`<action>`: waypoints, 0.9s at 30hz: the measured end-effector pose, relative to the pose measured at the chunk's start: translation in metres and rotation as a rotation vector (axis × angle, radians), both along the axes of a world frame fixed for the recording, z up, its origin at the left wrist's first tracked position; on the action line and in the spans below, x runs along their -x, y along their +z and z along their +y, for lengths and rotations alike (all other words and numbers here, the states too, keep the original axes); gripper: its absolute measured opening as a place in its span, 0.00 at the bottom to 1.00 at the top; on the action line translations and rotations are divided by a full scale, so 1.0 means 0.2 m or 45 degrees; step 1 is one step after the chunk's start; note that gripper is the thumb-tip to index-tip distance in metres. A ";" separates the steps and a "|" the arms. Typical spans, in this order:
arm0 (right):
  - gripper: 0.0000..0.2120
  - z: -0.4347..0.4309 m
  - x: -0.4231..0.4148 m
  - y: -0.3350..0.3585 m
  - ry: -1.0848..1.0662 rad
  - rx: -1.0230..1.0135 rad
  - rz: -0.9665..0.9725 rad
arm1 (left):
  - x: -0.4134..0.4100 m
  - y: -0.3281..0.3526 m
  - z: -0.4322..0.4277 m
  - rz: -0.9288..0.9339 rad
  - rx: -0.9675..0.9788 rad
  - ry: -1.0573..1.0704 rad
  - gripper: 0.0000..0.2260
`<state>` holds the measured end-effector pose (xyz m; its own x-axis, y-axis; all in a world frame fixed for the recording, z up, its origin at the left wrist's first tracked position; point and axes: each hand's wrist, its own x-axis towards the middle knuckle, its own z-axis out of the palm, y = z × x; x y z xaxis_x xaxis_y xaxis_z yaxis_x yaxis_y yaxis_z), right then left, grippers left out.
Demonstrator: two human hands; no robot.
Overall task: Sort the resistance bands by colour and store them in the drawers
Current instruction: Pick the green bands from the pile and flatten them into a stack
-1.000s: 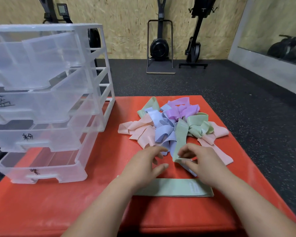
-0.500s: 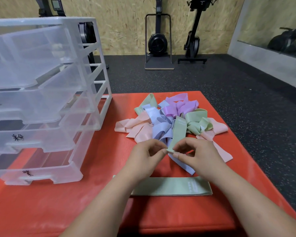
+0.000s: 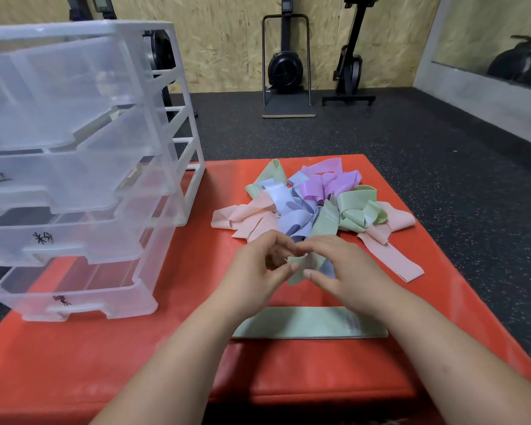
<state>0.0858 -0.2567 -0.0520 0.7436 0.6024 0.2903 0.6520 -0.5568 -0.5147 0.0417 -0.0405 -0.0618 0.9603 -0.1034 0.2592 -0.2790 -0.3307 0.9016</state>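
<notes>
Head view: left hand (image 3: 256, 271) and right hand (image 3: 347, 268) both pinch a green band (image 3: 326, 221); we should draw it slowly off the pile (image 3: 290, 220).

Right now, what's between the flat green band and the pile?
Head view: the left hand and right hand, both pinching the end of a green band.

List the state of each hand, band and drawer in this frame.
left hand: pinches the near end of the held green band
right hand: pinches that same end
held green band: near end lifted, rest runs back into the pile
flat green band: lies flat on the red mat, apart from the pile
pile: tangled, colours mixed
drawers: all four pulled out
</notes>
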 end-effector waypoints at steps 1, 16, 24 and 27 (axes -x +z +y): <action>0.20 0.00 -0.01 -0.01 -0.027 0.029 -0.028 | 0.01 0.01 0.00 -0.024 -0.041 0.018 0.12; 0.08 -0.34 -0.15 0.01 -0.570 0.317 -0.158 | -0.03 0.03 0.19 -0.196 -0.014 0.616 0.11; 0.11 -0.41 -0.10 0.08 -0.560 0.036 0.260 | -0.04 -0.01 0.25 -0.015 -0.096 0.737 0.10; 0.14 -0.43 -0.08 0.09 -0.546 -0.161 0.389 | -0.01 0.01 0.26 -0.005 -0.078 0.767 0.10</action>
